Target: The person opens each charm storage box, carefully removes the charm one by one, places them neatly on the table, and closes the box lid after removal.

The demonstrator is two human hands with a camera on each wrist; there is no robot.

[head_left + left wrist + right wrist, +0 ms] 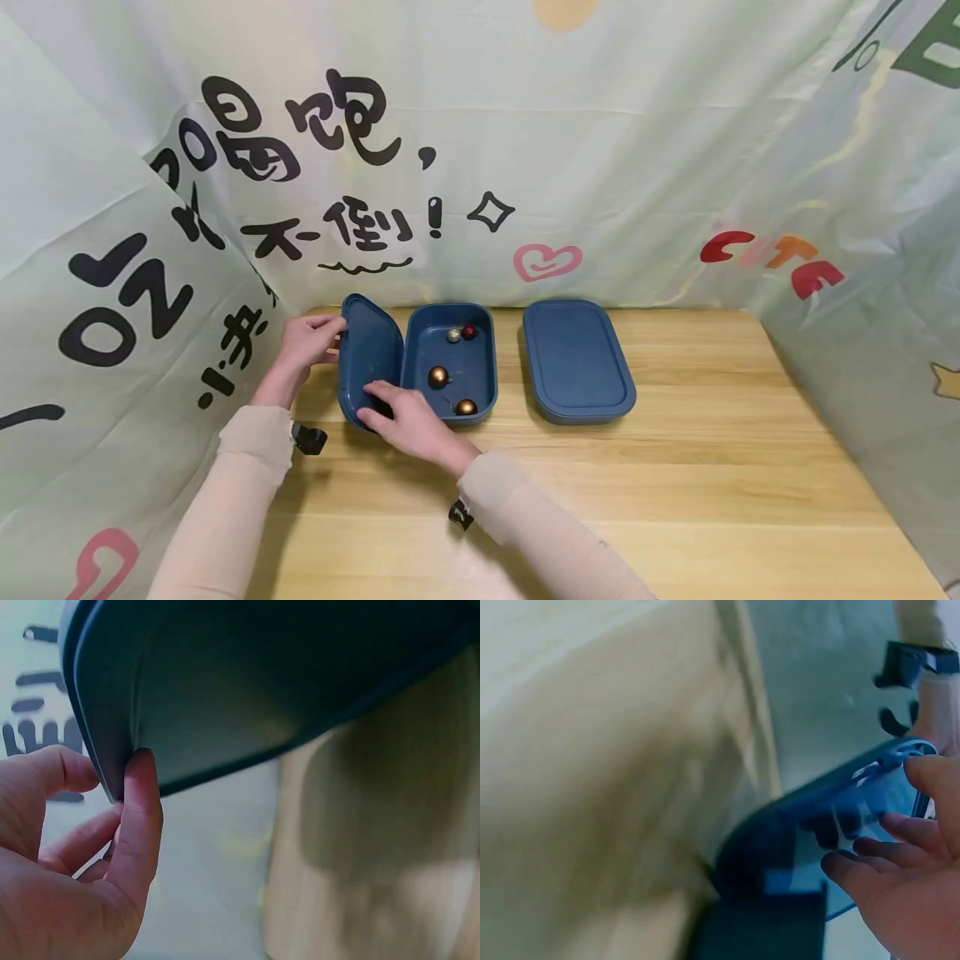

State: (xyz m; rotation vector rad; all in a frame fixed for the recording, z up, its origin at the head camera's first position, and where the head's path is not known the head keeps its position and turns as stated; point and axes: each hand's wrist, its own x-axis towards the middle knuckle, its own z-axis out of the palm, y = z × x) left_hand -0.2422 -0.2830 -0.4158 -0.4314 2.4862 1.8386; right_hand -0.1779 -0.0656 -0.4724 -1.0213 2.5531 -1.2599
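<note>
A blue lid [369, 354] stands tilted at the left side of an uncovered blue box [487, 358]. My left hand [309, 343] pinches the lid's edge between thumb and fingers, plainly seen in the left wrist view, where the hand [90, 855] is at the lid's corner. Over the near part of the lid's inner face is my right hand [412, 421], its fingers [847, 866] extended and spread; whether they touch the surface I cannot tell. Inside the box lie two bronze balls [438, 377], a dark red ball [468, 332] and a pale gold ball [453, 335].
To the right, a second blue box [577, 358] sits with its lid on. Both boxes are near the back edge of the wooden table [697, 483]. Printed cloth [637, 183] hangs behind and at both sides, close to my left hand.
</note>
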